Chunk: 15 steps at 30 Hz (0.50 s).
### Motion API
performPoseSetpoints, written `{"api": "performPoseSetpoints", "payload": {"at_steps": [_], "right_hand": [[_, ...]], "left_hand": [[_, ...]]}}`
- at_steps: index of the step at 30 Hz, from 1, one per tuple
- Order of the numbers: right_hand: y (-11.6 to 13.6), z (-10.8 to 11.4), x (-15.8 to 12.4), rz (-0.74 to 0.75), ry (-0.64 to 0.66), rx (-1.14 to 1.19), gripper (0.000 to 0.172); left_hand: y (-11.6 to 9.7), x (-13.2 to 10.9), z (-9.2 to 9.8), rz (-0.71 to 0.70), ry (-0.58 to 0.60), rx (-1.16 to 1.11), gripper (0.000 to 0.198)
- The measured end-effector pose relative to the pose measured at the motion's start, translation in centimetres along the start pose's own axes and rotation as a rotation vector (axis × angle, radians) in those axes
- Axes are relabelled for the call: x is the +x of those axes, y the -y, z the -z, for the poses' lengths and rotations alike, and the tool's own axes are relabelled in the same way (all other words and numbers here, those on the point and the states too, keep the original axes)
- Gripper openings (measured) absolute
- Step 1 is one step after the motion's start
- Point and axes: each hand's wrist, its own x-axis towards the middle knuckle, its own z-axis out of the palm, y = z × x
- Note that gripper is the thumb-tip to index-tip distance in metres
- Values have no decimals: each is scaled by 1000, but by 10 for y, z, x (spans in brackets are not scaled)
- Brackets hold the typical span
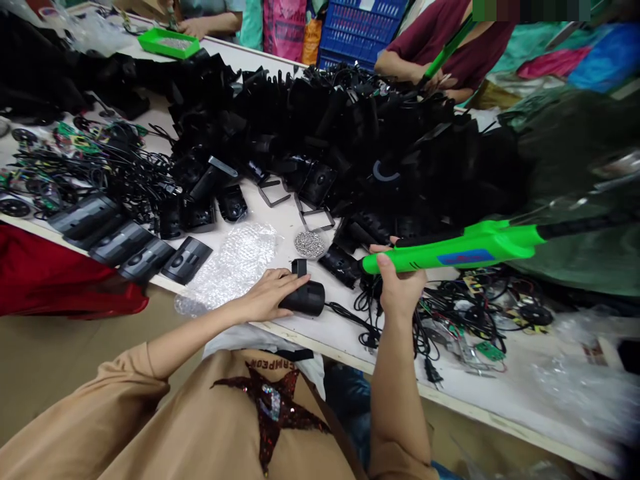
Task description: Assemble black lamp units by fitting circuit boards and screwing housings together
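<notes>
Table (500, 393), white, runs before us, with black camera housings (320, 127) heaped beyond our hands. Our left hand (267, 297) lies spread on a black cylinder (306, 298); our right hand (400, 287) grips a green soldering iron (450, 248). Our shirt (200, 413), just behind them, reads CAMPEON.

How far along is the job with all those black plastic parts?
Looks done: a row of dark grey units lies neatly lined up. In hand: the left hand is on a black cylinder, and the right hand grips a green-handled tool. Left: a big heap of black parts.
</notes>
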Motion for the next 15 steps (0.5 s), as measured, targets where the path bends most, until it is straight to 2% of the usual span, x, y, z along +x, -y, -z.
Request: {"api": "performPoseSetpoints", "payload": {"at_steps": [3, 5, 6, 7, 9, 11, 12, 15], "right_hand": [[-11, 2, -10, -2, -85, -29, 47], [-20, 5, -30, 71, -169, -111, 52], [-26, 6, -43, 120, -146, -179, 53], [-32, 7, -57, 167, -27, -253, 55], [-42, 8, -82, 215, 421, -441, 64], [-50, 6, -99, 227, 697, -582, 73], [-52, 4, -103, 222, 753, -628, 74], [-52, -2, -104, 168, 789, -692, 70]], "left_hand": [[1, 0, 1, 2, -2, -28, 84], [0, 0, 2, 20, 4, -73, 82], [0, 0, 4, 35, 9, -106, 80], [-1, 1, 5, 52, 12, -147, 78], [-3, 3, 5, 78, -1, -263, 72], [-3, 6, 3, 101, -55, -429, 56], [-3, 8, 1, 124, -97, -516, 46], [-1, 13, -9, 212, -227, -684, 27]]}}
